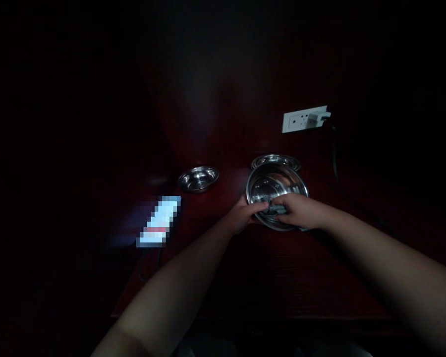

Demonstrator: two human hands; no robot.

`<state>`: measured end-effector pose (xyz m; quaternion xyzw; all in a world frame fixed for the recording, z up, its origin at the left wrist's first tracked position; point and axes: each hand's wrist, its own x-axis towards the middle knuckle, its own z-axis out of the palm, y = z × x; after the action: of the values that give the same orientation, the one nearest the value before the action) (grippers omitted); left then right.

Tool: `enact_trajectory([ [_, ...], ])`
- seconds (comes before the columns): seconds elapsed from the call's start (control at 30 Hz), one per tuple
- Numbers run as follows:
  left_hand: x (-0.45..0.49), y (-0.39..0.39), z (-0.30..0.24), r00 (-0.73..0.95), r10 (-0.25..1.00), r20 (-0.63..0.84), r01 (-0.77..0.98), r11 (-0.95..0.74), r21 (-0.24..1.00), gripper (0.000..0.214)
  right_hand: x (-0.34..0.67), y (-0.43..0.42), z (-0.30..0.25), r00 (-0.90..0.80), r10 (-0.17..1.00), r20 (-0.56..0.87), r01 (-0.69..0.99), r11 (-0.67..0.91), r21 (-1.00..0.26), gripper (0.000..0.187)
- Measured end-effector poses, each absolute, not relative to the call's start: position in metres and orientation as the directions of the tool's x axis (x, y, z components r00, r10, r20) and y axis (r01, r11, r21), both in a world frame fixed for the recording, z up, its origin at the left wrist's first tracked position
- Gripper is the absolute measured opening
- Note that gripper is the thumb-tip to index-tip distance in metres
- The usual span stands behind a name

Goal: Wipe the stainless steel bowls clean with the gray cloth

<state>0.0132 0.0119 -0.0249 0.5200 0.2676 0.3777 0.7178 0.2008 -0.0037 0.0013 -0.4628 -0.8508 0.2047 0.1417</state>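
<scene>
A shiny steel bowl (258, 184) is tilted towards me above the dark red table. My left hand (242, 214) grips its left rim, thumb over the edge and fingers behind the outer wall. Inside the bowl, my right hand (295, 209) is closed on a grey-green patterned cloth (278, 210), pressing it near the lower wall. Part of the cloth is covered by my fingers, and a bit of it shows below my right wrist. Just behind the bowl lies a second steel dish (275, 158), partly hidden by it.
To the left sits a shallow steel bowl (198, 179). A lit phone (159, 222), its screen blurred out, is nearer on the left with a cable below it. On the wall a white socket (305, 119) has a plug and a dark cord (335, 153). Surroundings are very dark.
</scene>
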Motion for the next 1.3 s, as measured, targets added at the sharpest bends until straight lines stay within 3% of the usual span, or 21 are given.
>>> enact_trajectory([
  [0.27, 0.0113, 0.0117, -0.0255, 0.573, 0.820, -0.002, -0.261, 0.185, 0.948, 0.066, 0.2029, -0.0035, 0.0086, -0.413, 0.906, 0.090, 0.867, 0.422, -0.265, 0.016],
  [0.63, 0.0101, 0.0125, -0.0277, 0.597, 0.802, 0.027, -0.287, 0.182, 0.940, 0.069, 0.2030, -0.0024, 0.0041, -0.428, 0.901, 0.076, 0.816, 0.421, -0.396, 0.018],
  [0.87, 0.0089, 0.0074, -0.0215, 0.610, 0.791, 0.048, -0.266, 0.147, 0.953, 0.083, 0.1990, -0.0042, 0.0037, -0.509, 0.857, 0.078, 0.756, 0.488, -0.436, 0.015],
  [1.07, 0.0089, 0.0106, -0.0241, 0.589, 0.808, 0.001, -0.246, 0.179, 0.953, 0.072, 0.1984, -0.0048, 0.0017, -0.532, 0.843, 0.080, 0.721, 0.501, -0.480, 0.019],
  [1.3, 0.0081, 0.0115, -0.0248, 0.563, 0.827, -0.006, -0.263, 0.185, 0.947, 0.066, 0.2004, -0.0026, 0.0026, -0.501, 0.860, 0.098, 0.761, 0.491, -0.424, 0.013],
])
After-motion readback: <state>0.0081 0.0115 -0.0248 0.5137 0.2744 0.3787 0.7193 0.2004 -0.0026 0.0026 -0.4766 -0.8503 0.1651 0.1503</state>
